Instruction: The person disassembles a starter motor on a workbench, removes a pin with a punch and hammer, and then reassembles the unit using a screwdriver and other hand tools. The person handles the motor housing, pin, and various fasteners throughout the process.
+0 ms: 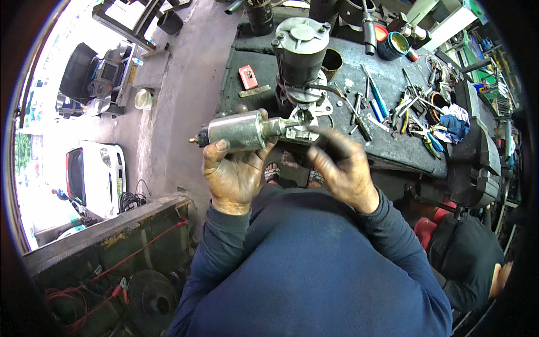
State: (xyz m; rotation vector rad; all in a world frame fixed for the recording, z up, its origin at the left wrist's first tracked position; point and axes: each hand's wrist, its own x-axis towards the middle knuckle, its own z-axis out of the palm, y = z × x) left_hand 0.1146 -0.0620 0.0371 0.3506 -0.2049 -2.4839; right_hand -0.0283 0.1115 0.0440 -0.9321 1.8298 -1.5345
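Observation:
My left hand (234,171) is closed around a silver cylindrical starter solenoid (236,130), held sideways above the bench's near edge. Its black end cap with a brass terminal points left, and its narrower plunger end points right. Just right of that end is my right hand (343,168), its darkened fingers slightly blurred. Thumb and forefinger stand apart, and I see nothing between them. Behind the solenoid, a starter motor (303,59) stands upright on the bench, its round grey end cover on top and its metal nose housing (311,109) toward me.
The dark workbench (250,59) carries a small red box (247,77), a blue-handled screwdriver (377,92), several pliers, a rag (453,124) and a tub of grease (394,45). A bench vise (477,140) is at right. Another person (471,258) is low at right; a metal bin (112,241) stands at left.

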